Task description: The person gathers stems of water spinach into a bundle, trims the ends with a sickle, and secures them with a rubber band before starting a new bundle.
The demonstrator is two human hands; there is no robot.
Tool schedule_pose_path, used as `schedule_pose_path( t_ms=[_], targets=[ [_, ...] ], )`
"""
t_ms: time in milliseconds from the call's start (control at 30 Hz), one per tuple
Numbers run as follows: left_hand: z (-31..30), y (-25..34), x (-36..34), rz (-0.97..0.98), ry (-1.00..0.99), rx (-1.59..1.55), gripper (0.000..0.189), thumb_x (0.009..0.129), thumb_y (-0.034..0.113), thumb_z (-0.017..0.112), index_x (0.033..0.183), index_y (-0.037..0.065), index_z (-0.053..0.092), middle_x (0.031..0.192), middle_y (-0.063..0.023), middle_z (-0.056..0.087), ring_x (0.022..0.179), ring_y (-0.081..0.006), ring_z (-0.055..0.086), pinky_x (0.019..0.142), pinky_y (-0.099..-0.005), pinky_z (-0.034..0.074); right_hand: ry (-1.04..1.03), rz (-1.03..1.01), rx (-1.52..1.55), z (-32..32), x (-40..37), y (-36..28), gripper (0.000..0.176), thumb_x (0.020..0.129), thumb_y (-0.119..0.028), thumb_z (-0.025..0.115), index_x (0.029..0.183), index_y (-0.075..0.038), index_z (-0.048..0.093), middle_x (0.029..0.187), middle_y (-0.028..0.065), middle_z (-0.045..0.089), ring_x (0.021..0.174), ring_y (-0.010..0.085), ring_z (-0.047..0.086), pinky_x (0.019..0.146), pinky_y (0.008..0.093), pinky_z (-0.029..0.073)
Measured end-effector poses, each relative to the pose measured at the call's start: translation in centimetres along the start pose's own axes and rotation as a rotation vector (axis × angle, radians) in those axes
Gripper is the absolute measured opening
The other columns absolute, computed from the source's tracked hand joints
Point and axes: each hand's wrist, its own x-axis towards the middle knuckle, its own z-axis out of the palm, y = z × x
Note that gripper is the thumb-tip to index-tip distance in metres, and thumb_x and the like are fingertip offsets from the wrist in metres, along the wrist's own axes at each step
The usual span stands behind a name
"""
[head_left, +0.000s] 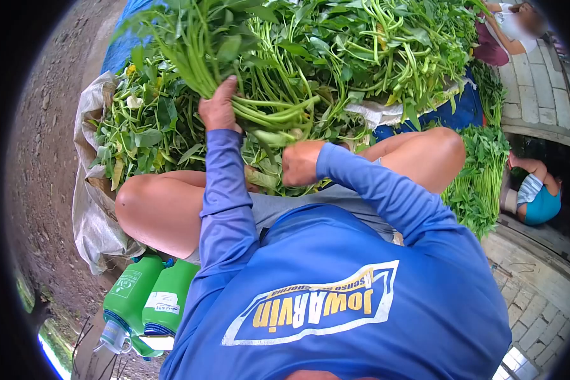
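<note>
Long green stems with leaves form a bunch [199,60], and my left hand [220,109] is closed around them, the leafy tops pointing up and away. My right hand [301,163] is curled closed just below the cut ends of some stems [278,115]; whether it grips anything is hidden. Loose leafy greens [164,120] lie heaped in front of my crossed legs, under and around both hands.
A whitish sack [85,183] edges the heap at the left. Two green jugs [130,288] stand beside my left knee. More bundled greens [478,171] lie at the right. Two other people [503,31] [538,196] are by the paved ground at the right.
</note>
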Motion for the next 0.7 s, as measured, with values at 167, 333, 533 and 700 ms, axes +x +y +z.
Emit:
schedule_pose_path(
  t_ms=[167, 333, 533, 700],
  targets=[
    [-2.2, 3.0, 2.1, 0.039, -0.003, 0.079, 0.025, 0.082, 0.006, 0.086, 0.103, -0.002, 0.074, 0.088, -0.0077, 0.073, 0.063, -0.0189, 0.066, 0.056, -0.0318, 0.056, 0.221, 0.589, 0.394, 2.4, 1.0, 9.8, 0.036, 0.09, -0.036, 0.068, 0.101, -0.003, 0.08, 0.102, 0.02, 0.077, 0.089, 0.0328, 0.075, 0.086, 0.0436, 0.059],
    [-1.4, 2.7, 1.2, -0.053, -0.037, 0.124, 0.029, 0.081, 0.008, 0.087, 0.104, -0.002, 0.073, 0.089, -0.0082, 0.073, 0.066, -0.0186, 0.067, 0.06, -0.0325, 0.056, 0.861, 0.973, 0.526, 4.0, 4.8, 18.1, 0.035, 0.084, -0.035, 0.07, 0.104, -0.008, 0.079, 0.103, 0.0206, 0.076, 0.095, 0.0393, 0.073, 0.092, 0.0422, 0.057],
    [-1.4, 2.4, 1.5, -0.114, -0.047, 0.134, 0.021, 0.081, 0.006, 0.084, 0.098, -0.002, 0.073, 0.082, -0.0067, 0.072, 0.06, -0.0175, 0.064, 0.056, -0.0316, 0.054, 1.2, 0.765, 1.051, 0.6, 1.8, 18.8, 0.031, 0.095, -0.025, 0.075, 0.116, -0.003, 0.075, 0.095, 0.0087, 0.077, 0.081, 0.0188, 0.071, 0.075, 0.034, 0.058],
    [-1.0, 1.3, 1.9, -0.189, -0.071, 0.117, 0.024, 0.081, 0.013, 0.087, 0.097, -0.003, 0.077, 0.082, -0.0075, 0.073, 0.061, -0.0174, 0.066, 0.059, -0.0319, 0.055, 1.266, 0.393, 1.51, -6.6, -7.0, 11.3, 0.028, 0.102, -0.027, 0.07, 0.122, -0.008, 0.069, 0.073, -0.0071, 0.053, 0.055, 0.0047, 0.047, 0.048, 0.0214, 0.041]
  ],
)
